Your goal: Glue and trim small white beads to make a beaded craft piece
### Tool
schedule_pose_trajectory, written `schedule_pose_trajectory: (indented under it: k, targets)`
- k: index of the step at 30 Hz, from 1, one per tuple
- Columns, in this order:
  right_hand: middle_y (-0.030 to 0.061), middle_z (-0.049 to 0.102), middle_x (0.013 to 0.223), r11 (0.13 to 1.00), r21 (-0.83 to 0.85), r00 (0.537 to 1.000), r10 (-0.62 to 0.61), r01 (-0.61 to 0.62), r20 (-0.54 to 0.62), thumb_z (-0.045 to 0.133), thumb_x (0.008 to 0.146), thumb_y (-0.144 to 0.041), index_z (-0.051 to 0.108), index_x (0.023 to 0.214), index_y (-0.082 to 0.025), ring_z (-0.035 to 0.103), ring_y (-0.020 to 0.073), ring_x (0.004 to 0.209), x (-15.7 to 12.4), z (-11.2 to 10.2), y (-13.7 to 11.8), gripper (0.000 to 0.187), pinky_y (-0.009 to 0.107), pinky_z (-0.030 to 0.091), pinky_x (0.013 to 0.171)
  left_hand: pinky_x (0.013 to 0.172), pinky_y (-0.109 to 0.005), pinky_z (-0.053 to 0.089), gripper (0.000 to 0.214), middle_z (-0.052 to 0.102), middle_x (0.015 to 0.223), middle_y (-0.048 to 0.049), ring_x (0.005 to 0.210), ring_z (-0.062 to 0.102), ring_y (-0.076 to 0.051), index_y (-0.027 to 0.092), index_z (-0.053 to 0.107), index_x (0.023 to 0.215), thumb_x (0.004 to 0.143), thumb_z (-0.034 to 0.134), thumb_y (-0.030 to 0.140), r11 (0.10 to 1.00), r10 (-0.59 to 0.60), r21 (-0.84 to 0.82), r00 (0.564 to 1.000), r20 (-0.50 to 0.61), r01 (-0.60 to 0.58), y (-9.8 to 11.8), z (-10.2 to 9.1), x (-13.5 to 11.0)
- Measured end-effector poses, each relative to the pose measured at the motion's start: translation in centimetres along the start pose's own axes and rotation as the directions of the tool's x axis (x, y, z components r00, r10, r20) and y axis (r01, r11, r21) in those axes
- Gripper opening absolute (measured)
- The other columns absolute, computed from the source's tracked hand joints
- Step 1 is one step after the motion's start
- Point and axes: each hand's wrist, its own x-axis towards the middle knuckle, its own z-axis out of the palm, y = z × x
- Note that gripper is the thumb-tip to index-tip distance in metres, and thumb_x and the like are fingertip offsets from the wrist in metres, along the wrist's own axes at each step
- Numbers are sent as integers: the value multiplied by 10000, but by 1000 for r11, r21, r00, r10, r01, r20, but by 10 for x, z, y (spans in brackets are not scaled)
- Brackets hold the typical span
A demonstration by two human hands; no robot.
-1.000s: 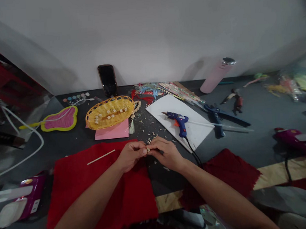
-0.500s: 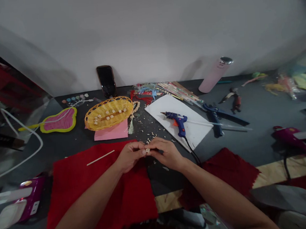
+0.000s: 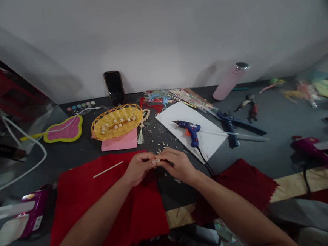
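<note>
My left hand (image 3: 140, 168) and my right hand (image 3: 178, 165) meet fingertip to fingertip over the dark table. Pinched between them is a small cream-coloured piece (image 3: 158, 160), mostly covered by the fingers; its exact kind is too small to make out. Small pale bits (image 3: 162, 145) are scattered just beyond the fingers. Under my left hand lies a red cloth (image 3: 107, 195) with a thin pale stick (image 3: 108, 169) on it. A blue glue gun (image 3: 191, 130) rests on a white board (image 3: 211, 145) beyond my right hand.
A yellow wicker basket (image 3: 116, 132) holding several small pale pieces sits on pink paper (image 3: 118, 143). A phone (image 3: 114, 87) and a pink bottle (image 3: 230, 81) lean against the wall. Pliers (image 3: 249, 106) and dark blue tools (image 3: 233, 132) lie at right. Another red cloth (image 3: 245, 184) overhangs the front edge.
Both hands stay together in almost the same place. The small cream-coloured piece has turned slightly between the fingertips and shows a little less.
</note>
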Motion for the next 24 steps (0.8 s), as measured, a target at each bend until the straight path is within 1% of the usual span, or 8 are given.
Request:
schedule_pose_trajectory:
  k: [4,6,10,13,18,24]
  targets:
    - [57,635,833,996,-84,998,38,-41,-40,542,835,-170,618,967,-203,595,148,770,0,0,1,156,269,509,682,604,-237,354,199,594,649,-8,587,487,-90,128,679,756,641,745,276,999,-3,-49,999,-40,1,0,4,-1]
    - [55,634,841,993,-113,998,32,-37,-48,534,834,-161,615,972,-204,593,146,775,0,0,1,166,267,508,690,604,-232,356,195,600,665,-4,590,488,-84,132,677,754,626,757,255,999,-2,-44,999,-51,0,0,5,-1]
    - [66,629,916,996,-86,1000,16,-17,-11,531,833,-159,590,1063,-204,591,147,839,-1,0,2,242,272,512,741,606,-225,358,146,593,650,0,594,488,-78,128,663,707,659,733,247,999,-17,-45,998,-62,14,2,5,-1]
    - [69,634,938,999,-51,1000,10,-10,-4,541,838,-167,568,1129,-212,588,152,868,-2,-1,5,296,284,512,768,600,-220,353,137,580,624,1,583,483,-75,118,665,704,675,722,240,999,-27,-40,999,-35,25,4,5,0]
    - [57,647,908,1000,-14,1000,-27,27,9,537,842,-149,610,1066,-231,595,148,839,-1,-2,5,249,278,516,747,593,-216,344,131,564,605,4,582,476,-76,114,654,665,658,734,218,999,-30,-32,999,-22,29,4,3,0]
    - [60,639,858,1000,-2,1000,-15,15,22,528,848,-151,624,1006,-211,595,147,797,-1,0,3,195,277,516,714,605,-226,339,147,559,641,-7,610,476,-87,108,651,643,663,729,231,1000,13,11,1000,-9,-13,2,2,0]
